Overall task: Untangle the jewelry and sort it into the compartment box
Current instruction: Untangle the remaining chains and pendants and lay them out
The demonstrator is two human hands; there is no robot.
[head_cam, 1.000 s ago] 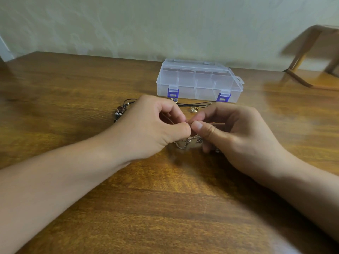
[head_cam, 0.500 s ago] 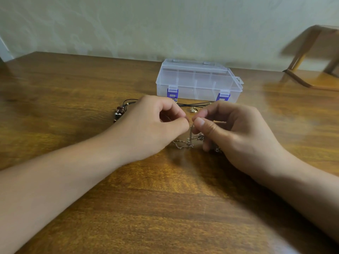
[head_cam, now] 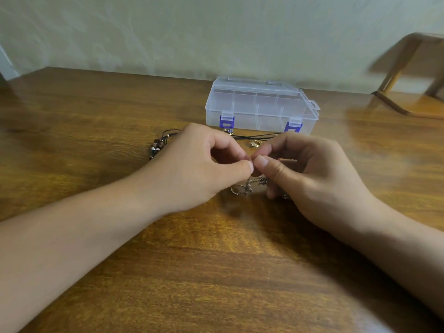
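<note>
The wooden table [head_cam: 96, 121] fills most of the view. The clear compartment box [head_cam: 260, 105] stands on it, lid closed, with 2 blue latches facing the person. In front of the box, the left hand [head_cam: 192, 169] and the right hand [head_cam: 310, 174] meet thumb to thumb, both with curled fingers, and they pinch a thin silver chain [head_cam: 245, 187] (the exact pinch point is hidden between the thumbs). The rest of the chain hangs down and lies on the table under the hands. Between the hands and the box a black cord [head_cam: 254, 136] lies on the table. To the front-left of the box, its brown beads [head_cam: 157, 146] show beside the left hand. A small gold ring [head_cam: 254, 143] lies just in front of the box.
</note>
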